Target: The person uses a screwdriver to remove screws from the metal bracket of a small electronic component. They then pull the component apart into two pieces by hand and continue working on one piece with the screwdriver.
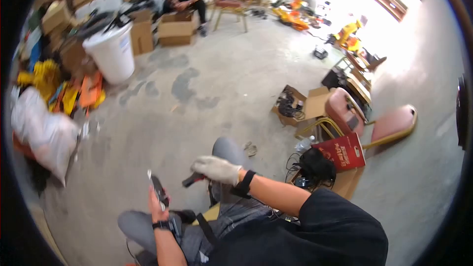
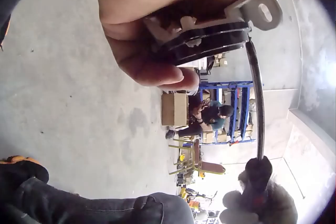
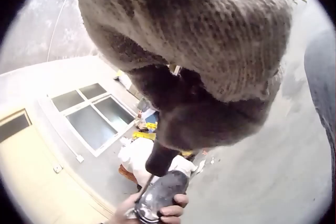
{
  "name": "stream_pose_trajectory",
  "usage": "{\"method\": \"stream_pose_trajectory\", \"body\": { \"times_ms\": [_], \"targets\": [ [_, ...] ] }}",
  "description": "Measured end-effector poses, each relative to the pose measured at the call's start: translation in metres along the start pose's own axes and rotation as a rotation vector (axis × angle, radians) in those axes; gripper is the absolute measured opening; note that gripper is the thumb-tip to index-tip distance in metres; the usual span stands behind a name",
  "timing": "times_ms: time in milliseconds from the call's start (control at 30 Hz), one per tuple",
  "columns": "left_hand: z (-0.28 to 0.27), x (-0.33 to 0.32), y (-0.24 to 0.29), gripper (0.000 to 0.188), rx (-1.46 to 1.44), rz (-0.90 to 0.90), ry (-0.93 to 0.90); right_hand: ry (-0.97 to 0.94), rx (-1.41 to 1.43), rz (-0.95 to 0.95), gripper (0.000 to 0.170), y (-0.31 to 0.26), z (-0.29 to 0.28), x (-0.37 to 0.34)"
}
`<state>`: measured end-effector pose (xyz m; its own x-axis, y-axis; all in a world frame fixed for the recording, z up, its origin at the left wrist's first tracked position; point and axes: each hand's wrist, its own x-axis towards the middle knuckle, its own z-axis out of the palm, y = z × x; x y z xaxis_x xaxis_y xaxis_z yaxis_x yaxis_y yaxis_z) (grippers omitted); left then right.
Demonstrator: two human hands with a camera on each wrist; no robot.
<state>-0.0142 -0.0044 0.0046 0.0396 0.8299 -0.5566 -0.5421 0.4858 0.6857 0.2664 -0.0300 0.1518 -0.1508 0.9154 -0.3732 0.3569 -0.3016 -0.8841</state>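
Note:
My bare left hand [image 1: 156, 208] grips a dark rounded part [image 1: 160, 190] above my lap. In the left wrist view the fingers [image 2: 157, 71] curl round its stacked black plates [image 2: 205, 43], and a slotted metal bracket [image 2: 264, 14] sticks out at one end. My right hand [image 1: 217, 169], in a knitted glove, holds a screwdriver by its black and red handle [image 1: 193, 180]. Its metal shaft [image 2: 257, 92] reaches to the edge of the plates in the left wrist view; whether the tip touches is unclear. The glove [image 3: 194, 40] hides part of the handle in the right wrist view.
A white bin [image 1: 113, 54], cardboard boxes and a plastic sack [image 1: 42, 128] stand at the left. A person sits behind an open box [image 1: 176, 32]. At the right are pink chairs [image 1: 345, 111], a red box [image 1: 340, 152] and a black bag [image 1: 315, 167].

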Motion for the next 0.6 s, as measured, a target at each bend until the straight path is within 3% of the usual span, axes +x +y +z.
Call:
{"method": "stream_pose_trajectory", "body": {
  "times_ms": [33,67,100,133,167,200,233,267,300,367,400,433,500,600],
  "targets": [
    [0.002,0.001,0.005,0.034,-0.015,-0.009,-0.157,0.052,-0.066,-0.079,0.033,-0.004,0.001,-0.004],
    [0.003,0.008,0.002,0.033,-0.053,-0.021,-0.134,-0.003,-0.607,-0.641,0.034,0.009,-0.012,0.001],
    [0.014,0.002,0.006,0.03,-0.026,0.0,-0.113,-0.031,-0.551,-0.412,0.03,-0.002,-0.013,0.001],
    [0.015,-0.002,0.01,0.027,-0.054,0.02,-0.122,-0.129,-0.134,-0.033,0.033,-0.049,-0.006,-0.008],
    [0.005,-0.002,0.004,0.026,-0.037,0.073,-0.171,-0.189,0.166,-0.128,0.041,-0.027,-0.001,-0.003],
    [-0.003,0.005,-0.002,0.029,-0.06,0.122,-0.137,-0.035,0.204,-0.007,0.047,-0.014,0.006,0.011],
    [0.003,0.0,0.005,0.031,-0.06,0.078,-0.069,0.006,0.319,0.08,0.043,-0.02,0.014,0.013],
    [0.0,0.002,0.012,0.031,-0.066,0.08,-0.046,-0.078,0.406,0.108,0.037,-0.022,0.012,0.02],
    [0.002,0.003,0.012,0.031,-0.079,0.1,-0.084,-0.083,0.402,0.12,0.037,-0.027,0.008,0.018],
    [0.007,0.004,0.02,0.03,-0.102,0.148,-0.127,-0.19,0.089,0.207,0.031,-0.046,-0.002,0.022],
    [0.01,-0.007,0.02,0.03,-0.058,0.162,-0.12,-0.148,-0.224,-0.177,0.029,-0.039,0.002,0.016],
    [0.009,-0.008,0.021,0.03,-0.012,0.153,-0.1,-0.153,-0.227,-0.187,0.029,-0.038,0.001,0.018],
    [0.006,-0.004,0.018,0.03,-0.035,0.149,-0.105,-0.096,0.179,0.023,0.029,-0.037,0.005,0.02],
    [0.007,-0.002,0.011,0.03,-0.039,0.129,-0.114,-0.06,0.206,-0.006,0.028,-0.037,0.008,0.015]
  ]
}}
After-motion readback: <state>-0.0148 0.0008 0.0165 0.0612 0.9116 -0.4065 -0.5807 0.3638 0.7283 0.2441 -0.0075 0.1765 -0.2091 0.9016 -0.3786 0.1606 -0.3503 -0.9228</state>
